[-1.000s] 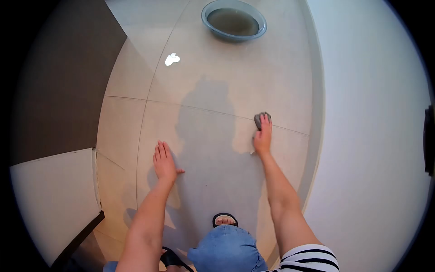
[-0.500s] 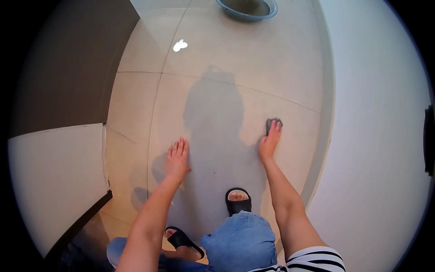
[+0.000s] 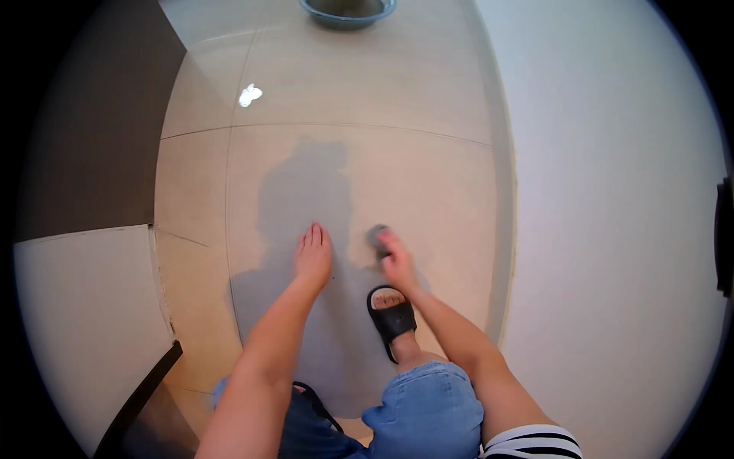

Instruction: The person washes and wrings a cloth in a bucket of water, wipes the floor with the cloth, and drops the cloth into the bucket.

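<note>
My right hand [image 3: 397,260] has its fingers on a dark grey cloth [image 3: 378,239] against the tiled floor [image 3: 420,183], just ahead of my sandalled foot; both hand and cloth are slightly blurred. Left of it, my left hand [image 3: 313,256] is over the floor, palm down, with fingers stretched out and nothing held. Whether its palm touches the tile I cannot tell. A blue-grey basin [image 3: 348,21] of murky water is cut off by the top edge.
A white wall [image 3: 596,229] runs along the right. At the left are a dark panel [image 3: 92,115] and a white panel [image 3: 92,306]. My black sandal [image 3: 392,321] is planted near my right hand. A bright light reflection lies at the upper left.
My right hand has moved left and nearer to my foot with the cloth. My left hand is closer to it. The camera view has shifted, and the basin sits nearer the top edge than at first.
</note>
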The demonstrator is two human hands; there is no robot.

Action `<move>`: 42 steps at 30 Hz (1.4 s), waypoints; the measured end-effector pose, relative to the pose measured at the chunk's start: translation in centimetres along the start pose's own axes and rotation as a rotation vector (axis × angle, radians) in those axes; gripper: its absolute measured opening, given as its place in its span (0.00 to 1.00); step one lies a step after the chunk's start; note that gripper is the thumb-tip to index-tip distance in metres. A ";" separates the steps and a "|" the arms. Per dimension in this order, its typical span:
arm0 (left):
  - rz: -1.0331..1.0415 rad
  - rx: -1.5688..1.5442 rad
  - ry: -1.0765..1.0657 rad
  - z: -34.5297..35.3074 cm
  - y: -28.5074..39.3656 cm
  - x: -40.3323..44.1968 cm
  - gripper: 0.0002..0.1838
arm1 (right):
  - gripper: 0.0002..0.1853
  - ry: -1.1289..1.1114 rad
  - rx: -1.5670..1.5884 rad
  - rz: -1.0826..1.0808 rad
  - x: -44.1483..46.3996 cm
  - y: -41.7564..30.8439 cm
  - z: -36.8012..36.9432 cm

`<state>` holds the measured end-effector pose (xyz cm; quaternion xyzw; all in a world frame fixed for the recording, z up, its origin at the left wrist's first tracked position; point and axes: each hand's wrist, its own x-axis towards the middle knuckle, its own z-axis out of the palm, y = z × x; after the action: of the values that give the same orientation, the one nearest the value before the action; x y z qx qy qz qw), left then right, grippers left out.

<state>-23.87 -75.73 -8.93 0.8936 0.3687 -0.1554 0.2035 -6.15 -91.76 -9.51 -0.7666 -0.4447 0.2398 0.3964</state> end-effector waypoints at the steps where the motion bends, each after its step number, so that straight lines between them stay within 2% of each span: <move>1: 0.065 -0.035 -0.055 -0.3 1.5 -0.2 0.39 | 0.33 0.084 0.032 0.116 -1.0 1.2 -2.5; 2: 0.128 -0.067 -0.101 -1.1 3.1 0.0 0.39 | 0.32 0.170 0.065 0.220 -1.5 2.0 -5.3; 4: 0.202 -0.108 -0.147 -2.0 6.0 -0.5 0.39 | 0.31 0.209 0.324 0.754 -2.4 -1.8 -11.6; 7: 0.245 -0.100 -0.143 -1.2 8.0 -1.0 0.40 | 0.31 0.258 0.407 0.655 -6.1 0.8 -16.3; 10: 0.321 -0.036 -0.171 -2.0 9.9 -2.6 0.41 | 0.31 0.107 0.200 0.735 -7.4 -2.1 -21.0; 14: 0.409 0.030 -0.209 -2.4 11.3 -6.1 0.41 | 0.31 0.064 0.097 0.775 -6.9 -4.6 -20.6; 17: 0.421 0.042 -0.153 0.5 10.6 -5.0 0.44 | 0.32 0.416 -0.229 0.218 -9.9 7.7 -15.9; 18: 0.415 0.037 -0.150 2.0 10.0 -5.5 0.46 | 0.34 0.375 -0.194 0.397 -11.3 8.7 -15.1; 21: 0.459 0.128 -0.156 2.9 7.7 -5.5 0.47 | 0.34 0.673 -0.683 0.335 -14.8 10.6 -5.6; 23: 0.422 0.182 -0.162 3.4 8.0 -5.4 0.48 | 0.31 0.637 -0.242 0.298 -15.9 6.6 1.5; 25: 0.405 0.224 -0.175 3.6 8.3 -6.4 0.50 | 0.28 0.274 -0.173 0.108 -17.5 3.0 6.1; 28: 0.413 0.320 -0.162 2.9 9.3 -5.5 0.53 | 0.23 0.017 -0.088 -0.151 -17.2 1.7 1.8; 30: 0.409 0.405 -0.149 2.2 11.0 -3.8 0.56 | 0.23 0.223 -0.167 -0.158 -15.8 6.4 -3.3; 31: 0.412 0.369 -0.175 1.8 12.6 -3.1 0.58 | 0.26 0.387 -0.083 -0.068 -15.1 9.4 -6.6; 33: 0.403 0.290 -0.236 0.8 15.6 -2.2 0.62 | 0.29 0.641 -0.505 0.231 -15.1 12.9 -13.0; 35: 0.471 0.307 -0.208 2.8 18.1 -1.1 0.67 | 0.32 0.642 -0.636 0.249 -16.4 17.3 -12.7; 39: 0.467 0.361 -0.236 5.9 23.1 -2.2 0.75 | 0.34 0.197 -0.505 0.182 -18.3 11.1 -8.9; 42: 0.408 0.462 -0.177 7.4 23.9 -2.1 0.81 | 0.31 0.104 -0.538 0.015 -16.3 14.9 -13.4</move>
<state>-8.98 -95.88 -8.51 0.9547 0.1177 -0.2680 0.0534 2.88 -115.58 -13.86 -0.8588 -0.4658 0.0762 0.1992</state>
